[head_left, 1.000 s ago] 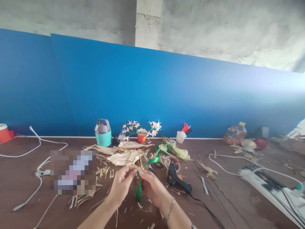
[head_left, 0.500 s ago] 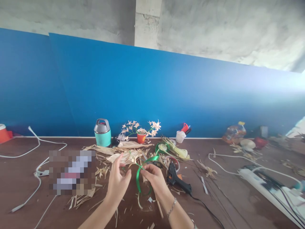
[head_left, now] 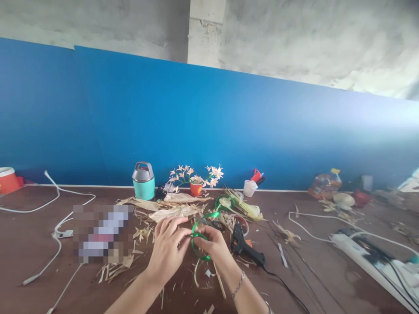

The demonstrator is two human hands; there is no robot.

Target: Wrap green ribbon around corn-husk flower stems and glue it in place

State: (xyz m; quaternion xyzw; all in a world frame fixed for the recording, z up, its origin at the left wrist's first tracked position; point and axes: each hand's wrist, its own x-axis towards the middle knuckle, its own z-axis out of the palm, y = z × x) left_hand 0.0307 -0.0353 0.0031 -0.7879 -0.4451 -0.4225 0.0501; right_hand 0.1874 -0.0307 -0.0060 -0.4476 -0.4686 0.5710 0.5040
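Observation:
Glossy green ribbon (head_left: 209, 216) loops between my two hands above the table's middle. The thumb and fingers of my right hand (head_left: 214, 245) pinch it, with one loop hanging below and a strip running up and back. My left hand (head_left: 170, 246) meets it from the other side, its fingertips closed at the ribbon where a thin green stem showed before. My fingers hide most of that stem now. Pale dried husks (head_left: 173, 212) lie just behind my hands. A black glue gun (head_left: 247, 250) rests to the right of my right hand.
Behind the husks stand a turquoise flask (head_left: 144, 187), a red pot of pale flowers (head_left: 196, 188) and a white cup (head_left: 249, 188). A power strip (head_left: 363, 261) with cables lies at right. White cables (head_left: 59, 235) run along the left. A blue panel (head_left: 209, 122) borders the table.
My left hand, open and apart from the ribbon before, has moved right and closed its fingertips at it. The ribbon's hanging part now forms a rounder loop between the hands.

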